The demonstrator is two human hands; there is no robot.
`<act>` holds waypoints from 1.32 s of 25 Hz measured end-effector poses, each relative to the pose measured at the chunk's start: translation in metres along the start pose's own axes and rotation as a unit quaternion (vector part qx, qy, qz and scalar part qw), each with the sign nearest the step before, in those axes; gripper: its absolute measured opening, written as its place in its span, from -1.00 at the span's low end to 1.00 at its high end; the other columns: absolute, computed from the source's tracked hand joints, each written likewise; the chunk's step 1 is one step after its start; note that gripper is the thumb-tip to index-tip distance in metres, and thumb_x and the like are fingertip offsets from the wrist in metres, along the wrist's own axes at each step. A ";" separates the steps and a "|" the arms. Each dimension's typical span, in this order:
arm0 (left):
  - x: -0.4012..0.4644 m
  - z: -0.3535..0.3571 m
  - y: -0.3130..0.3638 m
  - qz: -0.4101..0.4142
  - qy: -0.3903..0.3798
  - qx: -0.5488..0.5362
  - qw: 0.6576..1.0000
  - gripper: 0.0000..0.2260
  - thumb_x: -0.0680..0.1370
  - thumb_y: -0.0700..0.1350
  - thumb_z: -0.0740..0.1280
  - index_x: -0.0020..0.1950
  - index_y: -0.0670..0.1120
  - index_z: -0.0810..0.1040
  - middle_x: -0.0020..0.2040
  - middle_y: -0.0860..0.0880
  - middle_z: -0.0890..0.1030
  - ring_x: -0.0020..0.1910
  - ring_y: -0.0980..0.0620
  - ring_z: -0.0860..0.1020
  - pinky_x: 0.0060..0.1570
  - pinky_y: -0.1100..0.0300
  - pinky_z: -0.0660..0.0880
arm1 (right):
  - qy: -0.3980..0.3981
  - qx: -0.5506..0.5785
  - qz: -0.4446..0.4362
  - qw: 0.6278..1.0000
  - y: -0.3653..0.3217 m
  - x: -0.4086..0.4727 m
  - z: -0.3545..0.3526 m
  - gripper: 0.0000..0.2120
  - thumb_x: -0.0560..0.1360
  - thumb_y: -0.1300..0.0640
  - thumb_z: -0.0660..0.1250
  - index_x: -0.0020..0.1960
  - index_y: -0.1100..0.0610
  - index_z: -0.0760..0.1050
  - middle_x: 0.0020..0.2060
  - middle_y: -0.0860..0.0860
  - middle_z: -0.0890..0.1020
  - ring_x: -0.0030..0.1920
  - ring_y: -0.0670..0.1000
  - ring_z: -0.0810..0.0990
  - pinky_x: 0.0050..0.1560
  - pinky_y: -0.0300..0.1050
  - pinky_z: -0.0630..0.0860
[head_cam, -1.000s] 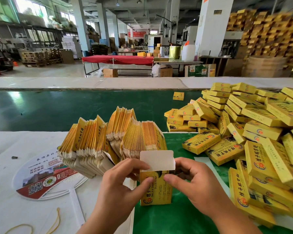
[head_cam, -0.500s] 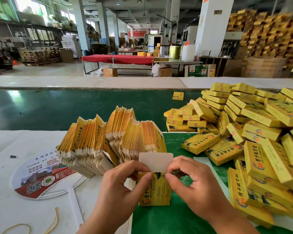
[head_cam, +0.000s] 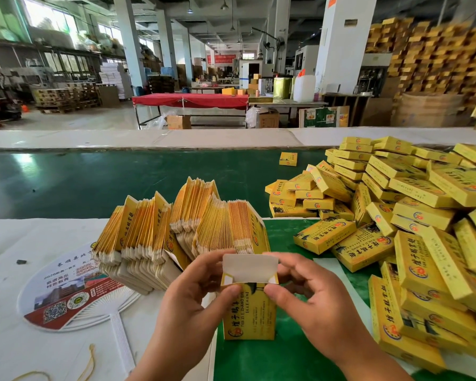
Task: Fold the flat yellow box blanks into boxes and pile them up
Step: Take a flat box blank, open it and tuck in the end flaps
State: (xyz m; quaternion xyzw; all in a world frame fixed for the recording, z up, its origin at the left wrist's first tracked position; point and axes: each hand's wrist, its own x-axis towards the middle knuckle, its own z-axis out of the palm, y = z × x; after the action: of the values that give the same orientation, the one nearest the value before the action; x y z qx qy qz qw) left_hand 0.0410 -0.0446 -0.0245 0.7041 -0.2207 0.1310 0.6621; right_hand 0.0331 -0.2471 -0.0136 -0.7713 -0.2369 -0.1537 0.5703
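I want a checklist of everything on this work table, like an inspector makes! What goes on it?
Surface: white table with a green mat; green belt behind.
Job's things: upright yellow box, white top flap still open; flat blanks fanned at left; pile of folded boxes at right.
Clutter: paper fan, one stray box on the belt.
Hands: left hand and right hand both pinch the box's top.
Cables: nothing seen.
Surroundings: red-covered table, pillars, stacked cartons.
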 end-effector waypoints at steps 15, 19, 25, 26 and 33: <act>-0.001 -0.003 0.002 0.018 -0.002 0.042 0.999 -0.78 0.44 0.12 0.44 -0.02 0.04 0.63 -0.02 -0.03 0.66 -0.06 -0.05 0.61 -0.12 0.16 0.58 | 0.021 -0.035 -0.008 0.999 -0.003 -0.001 -0.002 -0.72 0.44 -0.20 0.39 0.05 -0.09 0.64 -0.04 -0.20 0.69 -0.02 -0.10 0.67 -0.12 -0.27 0.61; 0.000 -0.001 0.000 0.010 0.007 0.059 0.998 -0.82 0.42 0.08 0.44 -0.01 0.09 0.62 -0.09 -0.01 0.66 -0.09 -0.07 0.62 -0.14 0.14 0.59 | 0.030 -0.048 -0.008 0.998 -0.004 0.000 0.000 -0.78 0.42 -0.13 0.41 0.04 -0.12 0.63 -0.08 -0.21 0.69 -0.07 -0.12 0.67 -0.14 -0.31 0.60; -0.004 0.008 -0.003 -0.002 0.072 0.078 0.994 -0.70 0.39 0.04 0.50 0.09 0.16 0.56 -0.03 0.06 0.69 -0.04 0.04 0.66 -0.07 0.17 0.62 | 0.100 -0.083 -0.042 0.991 -0.001 -0.003 0.012 -0.85 0.46 -0.07 0.38 -0.03 -0.05 0.62 -0.19 -0.15 0.68 -0.19 -0.09 0.67 -0.28 -0.18 0.62; -0.007 0.012 -0.002 0.001 0.081 0.124 0.989 -0.65 0.39 0.09 0.50 0.15 0.18 0.53 -0.01 0.13 0.67 -0.03 0.10 0.65 -0.07 0.21 0.61 | 0.126 -0.072 -0.033 0.989 -0.001 -0.005 0.015 -0.84 0.45 -0.08 0.38 -0.05 -0.04 0.62 -0.21 -0.14 0.68 -0.21 -0.09 0.68 -0.31 -0.19 0.62; -0.014 0.028 0.007 0.027 0.053 0.327 0.943 -0.32 0.18 0.33 0.41 0.23 0.08 0.47 -0.02 0.25 0.55 -0.04 0.26 0.56 -0.11 0.32 0.52 | 0.139 -0.024 0.013 0.990 -0.006 -0.007 0.029 -0.80 0.39 -0.17 0.40 -0.12 -0.06 0.59 -0.21 -0.18 0.70 -0.23 -0.10 0.70 -0.32 -0.21 0.63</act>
State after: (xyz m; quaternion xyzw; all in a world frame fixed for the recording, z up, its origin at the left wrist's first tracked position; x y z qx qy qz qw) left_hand 0.0227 -0.0703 -0.0275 0.8679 -0.1492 0.2504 0.4023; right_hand 0.0228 -0.2196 -0.0215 -0.7589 -0.1418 -0.2571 0.5813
